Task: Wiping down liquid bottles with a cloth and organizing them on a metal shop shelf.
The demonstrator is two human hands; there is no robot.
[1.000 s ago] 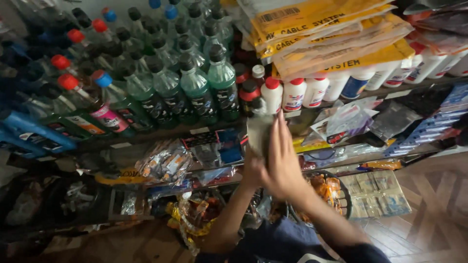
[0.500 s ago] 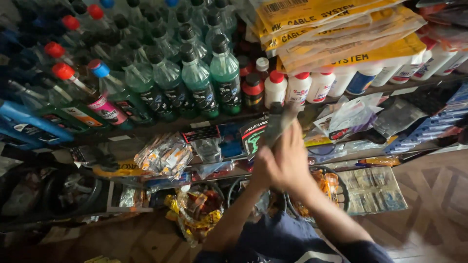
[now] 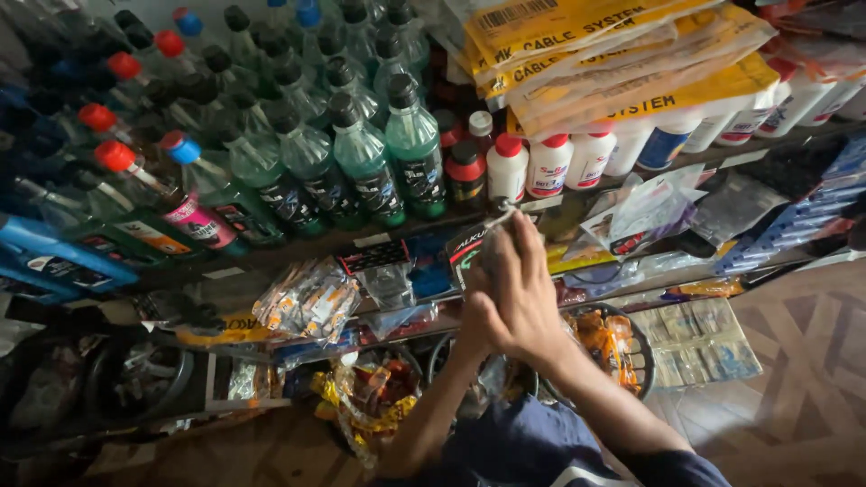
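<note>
My right hand (image 3: 521, 293) and my left hand (image 3: 475, 302) are pressed together in front of crowded shop shelves, fingers raised. Between their fingertips they pinch a small clear plastic packet (image 3: 501, 214) with a small dark part at its top. The left hand is mostly hidden behind the right one. Just above the packet stand small white bottles with red caps (image 3: 507, 167) and a row of green-liquid bottles with black caps (image 3: 416, 149). Behind my hands hang packets on the shelf edge (image 3: 307, 302).
Yellow bagged cable packs (image 3: 613, 63) lie on top of the white bottles. Red- and blue-capped bottles (image 3: 158, 194) fill the left. Round baskets of orange packets (image 3: 613, 347) sit on the low shelf. Patterned floor (image 3: 794, 361) shows at right.
My joined hands rose slightly and now hold the small packet up near the bottle shelf; the view shifted so the shelves sit a little lower in the frame.
</note>
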